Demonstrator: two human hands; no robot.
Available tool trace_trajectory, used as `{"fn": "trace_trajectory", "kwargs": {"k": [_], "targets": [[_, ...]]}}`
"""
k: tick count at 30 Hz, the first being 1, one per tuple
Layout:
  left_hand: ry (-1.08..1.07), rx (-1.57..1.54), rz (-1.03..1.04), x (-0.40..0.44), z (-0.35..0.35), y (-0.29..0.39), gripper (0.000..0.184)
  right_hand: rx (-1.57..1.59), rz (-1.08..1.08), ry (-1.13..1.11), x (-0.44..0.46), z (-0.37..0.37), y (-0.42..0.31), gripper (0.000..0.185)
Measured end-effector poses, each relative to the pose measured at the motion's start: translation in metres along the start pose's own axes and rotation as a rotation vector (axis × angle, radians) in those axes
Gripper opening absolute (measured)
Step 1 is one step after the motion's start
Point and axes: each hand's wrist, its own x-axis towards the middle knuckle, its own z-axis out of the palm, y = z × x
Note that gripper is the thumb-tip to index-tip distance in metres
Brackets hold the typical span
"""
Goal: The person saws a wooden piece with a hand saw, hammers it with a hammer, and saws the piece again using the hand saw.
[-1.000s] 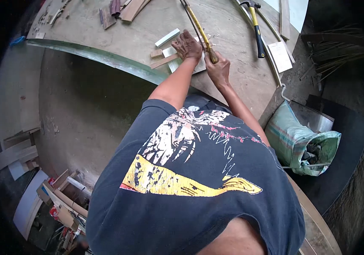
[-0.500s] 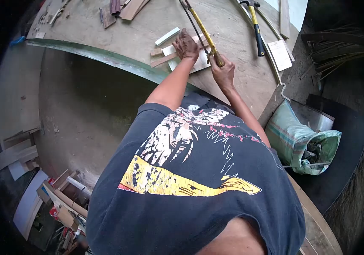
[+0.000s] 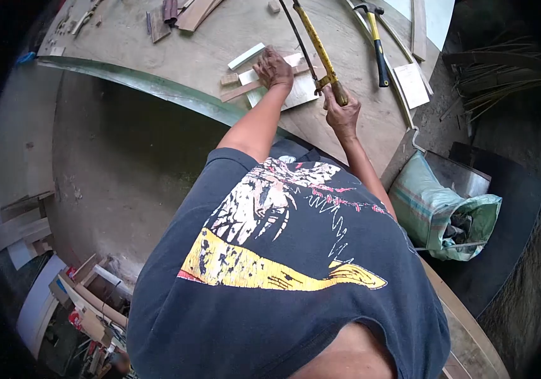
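My left hand (image 3: 273,68) is closed over a narrow brown wood strip (image 3: 240,91), pressing it down across a white board (image 3: 299,93) on the table. My right hand (image 3: 344,117) grips the handle of a hacksaw (image 3: 316,47) with a yellow frame. The saw points away from me, its thin blade on the left side, just right of the strip's end. Whether the blade touches the board or the strip I cannot tell. A pale wood stick (image 3: 246,56) and a small wood block (image 3: 229,79) lie beside my left hand.
A hammer (image 3: 379,54) and a paper sheet (image 3: 412,85) lie to the right on the wooden table (image 3: 157,69). Wood offcuts (image 3: 198,14) sit at the far left. A green sack (image 3: 438,205) stands at right below the table. Scrap wood (image 3: 94,297) is piled lower left.
My right hand and the hacksaw have moved to the right and slightly toward me, away from the strip. My left hand has stayed on the strip.
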Motion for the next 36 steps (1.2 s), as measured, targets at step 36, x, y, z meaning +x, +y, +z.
{"fn": "trace_trajectory", "kwargs": {"k": [36], "targets": [[0.051,0.055,0.015,0.001,-0.001,0.004,0.027,-0.179,-0.039,-0.056,-0.022,0.008,-0.011,0.022]]}}
